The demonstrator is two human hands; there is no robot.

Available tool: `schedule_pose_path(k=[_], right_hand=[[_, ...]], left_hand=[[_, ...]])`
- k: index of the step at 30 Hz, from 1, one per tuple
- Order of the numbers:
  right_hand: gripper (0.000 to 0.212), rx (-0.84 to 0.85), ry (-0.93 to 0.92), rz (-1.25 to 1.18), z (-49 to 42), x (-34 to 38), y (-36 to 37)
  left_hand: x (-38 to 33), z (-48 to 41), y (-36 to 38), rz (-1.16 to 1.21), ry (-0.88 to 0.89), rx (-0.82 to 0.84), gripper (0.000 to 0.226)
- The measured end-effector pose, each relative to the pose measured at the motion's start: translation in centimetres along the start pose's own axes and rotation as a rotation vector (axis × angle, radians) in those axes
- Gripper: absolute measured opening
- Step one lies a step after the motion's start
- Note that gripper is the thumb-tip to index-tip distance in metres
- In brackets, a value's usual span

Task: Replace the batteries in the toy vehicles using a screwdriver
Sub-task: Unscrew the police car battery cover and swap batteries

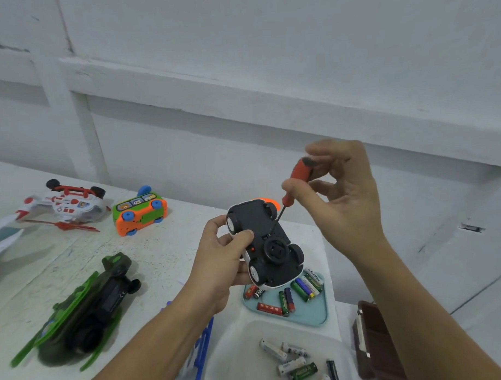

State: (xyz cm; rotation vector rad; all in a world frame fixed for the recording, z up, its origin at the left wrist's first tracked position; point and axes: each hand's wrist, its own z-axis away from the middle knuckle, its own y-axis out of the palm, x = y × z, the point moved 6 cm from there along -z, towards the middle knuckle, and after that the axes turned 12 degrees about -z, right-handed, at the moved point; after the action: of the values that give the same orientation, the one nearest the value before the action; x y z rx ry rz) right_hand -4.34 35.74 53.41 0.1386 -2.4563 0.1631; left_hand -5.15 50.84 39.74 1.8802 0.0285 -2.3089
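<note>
Here, your left hand (220,259) grips the upturned toy car (264,243) above the teal battery tray (322,315), while your right hand (340,186) pinches the red screwdriver (296,182), tip at a screw on the underside. Tilt the shaft and the tip could likely slip, stripping the screw.

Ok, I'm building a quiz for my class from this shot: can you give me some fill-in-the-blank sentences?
The left hand holds the toy car with its ____ facing up.
The right hand grips the ____, its tip on the car's base.
The teal tray holds loose ____.
The orange bus has ____ wheels.
Missing: underside; screwdriver; batteries; blue.
</note>
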Motion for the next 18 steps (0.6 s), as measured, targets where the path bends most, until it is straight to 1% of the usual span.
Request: schedule_pose_path(k=[2, 4, 6, 7, 10, 12, 15, 18], right_hand=[[0.051, 0.005, -0.017, -0.013, 0.0, 0.0, 0.0], [0.037, 0.012, -0.037, -0.018, 0.1, 0.1, -0.3], [0.025, 0.034, -0.014, -0.048, 0.2, 0.0, -0.5], [0.025, 0.047, 0.019, -0.08, 0.3, -0.1, -0.5], [0.033, 0.052, 0.099, -0.188, 0.5, -0.3, -0.6], [0.038, 0.009, 0.081, -0.174, 0.4, -0.2, -0.8], [0.032, -0.059, 0.032, -0.112, 0.4, -0.3, -1.2], [0.026, -0.021, 0.007, -0.122, 0.7, -0.4, -1.2]], left_hand=[[-0.1, 0.1, 0.1, -0.009, 0.006, -0.018, 0.035], [0.0, 0.1, 0.1, -0.015, 0.008, -0.034, 0.037], [0.1, 0.2, 0.0, -0.013, 0.007, -0.049, 0.037], [0.1, 0.3, 0.0, -0.01, 0.006, -0.054, 0.038], [0.1, 0.4, 0.1, -0.015, 0.01, -0.071, 0.037], [0.1, 0.5, 0.2, -0.019, 0.011, -0.079, 0.037], [0.2, 0.6, 0.4, -0.021, 0.005, -0.08, 0.038], [0.3, 0.6, 0.6, -0.021, -0.002, -0.079, 0.037]])
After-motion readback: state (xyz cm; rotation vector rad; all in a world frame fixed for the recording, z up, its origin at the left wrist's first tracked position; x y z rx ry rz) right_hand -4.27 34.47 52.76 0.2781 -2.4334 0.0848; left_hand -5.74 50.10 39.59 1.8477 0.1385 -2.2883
